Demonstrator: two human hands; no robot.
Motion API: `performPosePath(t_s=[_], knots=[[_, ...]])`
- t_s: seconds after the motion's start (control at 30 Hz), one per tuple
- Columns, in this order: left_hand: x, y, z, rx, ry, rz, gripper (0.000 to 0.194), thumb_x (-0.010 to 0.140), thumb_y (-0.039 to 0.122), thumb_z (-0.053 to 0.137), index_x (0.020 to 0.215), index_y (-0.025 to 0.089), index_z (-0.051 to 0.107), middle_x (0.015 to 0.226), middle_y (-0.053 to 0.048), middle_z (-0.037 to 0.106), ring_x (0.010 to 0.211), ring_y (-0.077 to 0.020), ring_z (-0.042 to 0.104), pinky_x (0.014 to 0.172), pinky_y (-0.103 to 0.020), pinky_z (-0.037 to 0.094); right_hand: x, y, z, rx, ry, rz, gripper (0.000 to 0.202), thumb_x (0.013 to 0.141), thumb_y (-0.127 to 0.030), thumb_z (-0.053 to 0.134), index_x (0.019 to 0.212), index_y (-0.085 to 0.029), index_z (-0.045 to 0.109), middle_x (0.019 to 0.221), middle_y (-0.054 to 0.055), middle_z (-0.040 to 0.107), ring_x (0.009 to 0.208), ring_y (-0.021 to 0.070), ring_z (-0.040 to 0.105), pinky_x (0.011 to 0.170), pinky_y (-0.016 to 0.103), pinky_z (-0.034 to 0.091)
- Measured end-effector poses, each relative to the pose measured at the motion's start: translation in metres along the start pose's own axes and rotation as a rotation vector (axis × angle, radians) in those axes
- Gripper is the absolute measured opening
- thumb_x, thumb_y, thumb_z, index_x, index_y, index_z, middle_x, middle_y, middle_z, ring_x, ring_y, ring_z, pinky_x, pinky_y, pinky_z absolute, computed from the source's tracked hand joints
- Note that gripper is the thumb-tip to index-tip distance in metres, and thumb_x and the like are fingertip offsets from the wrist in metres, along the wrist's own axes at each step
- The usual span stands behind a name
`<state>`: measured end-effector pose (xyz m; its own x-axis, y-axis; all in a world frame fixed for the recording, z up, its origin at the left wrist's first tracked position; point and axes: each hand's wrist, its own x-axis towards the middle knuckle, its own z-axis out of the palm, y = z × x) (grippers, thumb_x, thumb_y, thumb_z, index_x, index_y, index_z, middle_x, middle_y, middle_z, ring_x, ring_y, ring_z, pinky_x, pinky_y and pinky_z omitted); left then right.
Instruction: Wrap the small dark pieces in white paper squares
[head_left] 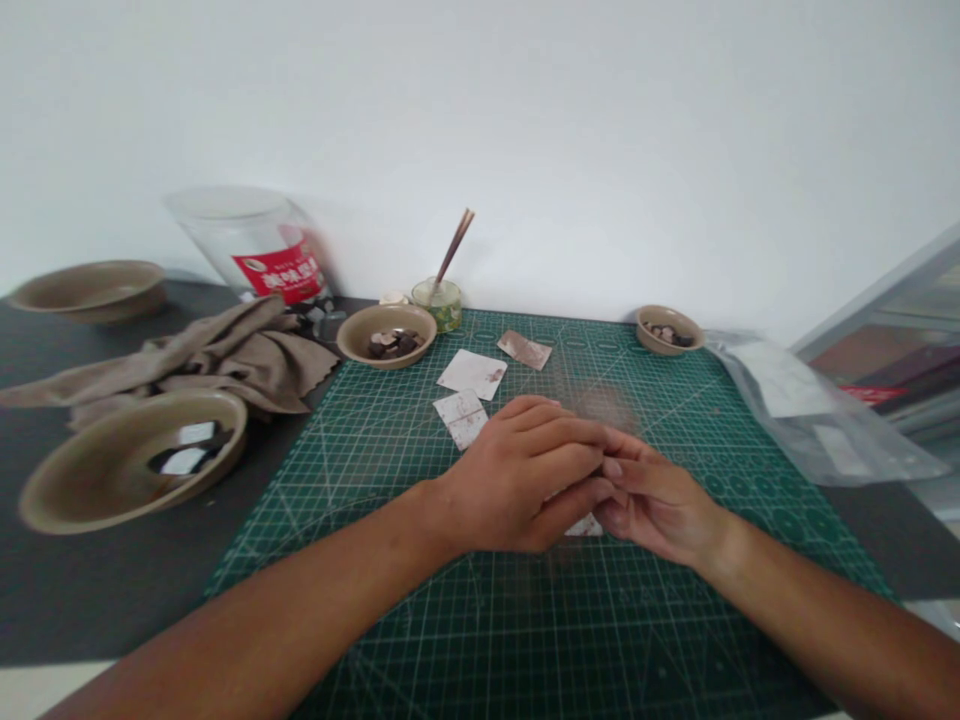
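Observation:
Over the middle of the green cutting mat, my left hand curls its fingers toward those of my right hand. The fingertips of both meet, closed round something I cannot make out. Beneath them part of a stained white paper shows. Behind my left hand lie a speckled paper square, a white paper with a brownish stain and a brown-stained piece.
Bowls with dark pieces stand at back centre, back right and left. Also there: another bowl, brown cloth, clear jar, green cup with sticks, and plastic bag at right.

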<state>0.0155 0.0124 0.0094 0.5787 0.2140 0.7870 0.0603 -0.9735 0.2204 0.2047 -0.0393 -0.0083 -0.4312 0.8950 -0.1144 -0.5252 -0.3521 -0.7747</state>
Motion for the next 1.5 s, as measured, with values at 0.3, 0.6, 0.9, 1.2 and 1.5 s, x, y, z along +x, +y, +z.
performPosePath(t_s=[0.3, 0.6, 0.9, 1.2, 1.5], knots=[[0.004, 0.015, 0.004, -0.59, 0.054, -0.477, 0.006, 0.095, 0.022, 0.066, 0.092, 0.02, 0.07, 0.111, -0.003, 0.076, 0.105, -0.0169, 0.07, 0.096, -0.031, 0.05, 0.003, -0.003, -0.005, 0.023, -0.089, 0.008, 0.044, 0.083, -0.024, 0.079, 0.126, -0.019, 0.069, 0.066, -0.005, 0.064, 0.042, 0.0012, 0.049, 0.044, 0.009, 0.044], [0.001, 0.013, 0.008, -0.585, 0.091, -0.689, 0.017, 0.097, 0.025, 0.064, 0.083, 0.019, 0.071, 0.105, 0.001, 0.077, 0.094, -0.0127, 0.071, 0.086, -0.024, 0.052, 0.003, -0.003, 0.001, -0.019, -0.025, -0.015, 0.038, 0.082, -0.028, 0.081, 0.118, -0.018, 0.072, 0.066, -0.004, 0.066, 0.044, 0.0042, 0.057, 0.042, 0.011, 0.046], [-0.003, 0.01, 0.009, -0.576, 0.103, -0.691, 0.022, 0.101, 0.029, 0.055, 0.108, 0.022, 0.075, 0.115, -0.001, 0.075, 0.107, -0.0145, 0.069, 0.095, -0.026, 0.051, 0.001, -0.003, 0.001, 0.008, 0.016, -0.04, 0.04, 0.082, -0.028, 0.081, 0.12, -0.021, 0.068, 0.064, -0.007, 0.063, 0.045, 0.0043, 0.058, 0.042, 0.01, 0.045], [-0.008, 0.006, 0.007, -0.543, 0.066, -0.543, 0.025, 0.089, 0.022, 0.073, 0.114, 0.024, 0.07, 0.126, -0.004, 0.069, 0.123, -0.0197, 0.061, 0.108, -0.035, 0.044, 0.0, -0.005, 0.004, -0.009, 0.05, -0.09, 0.036, 0.083, -0.033, 0.08, 0.113, -0.02, 0.064, 0.085, -0.001, 0.073, 0.045, 0.0028, 0.056, 0.04, 0.011, 0.044], [-0.008, -0.001, 0.009, -0.455, 0.028, -0.633, 0.024, 0.089, 0.027, 0.073, 0.113, 0.026, 0.071, 0.121, -0.004, 0.072, 0.135, -0.0258, 0.05, 0.114, -0.048, 0.04, 0.001, -0.003, 0.002, -0.042, 0.102, -0.124, 0.023, 0.089, -0.037, 0.073, 0.101, -0.021, 0.06, 0.081, -0.002, 0.071, 0.047, 0.0069, 0.061, 0.039, 0.015, 0.046]])
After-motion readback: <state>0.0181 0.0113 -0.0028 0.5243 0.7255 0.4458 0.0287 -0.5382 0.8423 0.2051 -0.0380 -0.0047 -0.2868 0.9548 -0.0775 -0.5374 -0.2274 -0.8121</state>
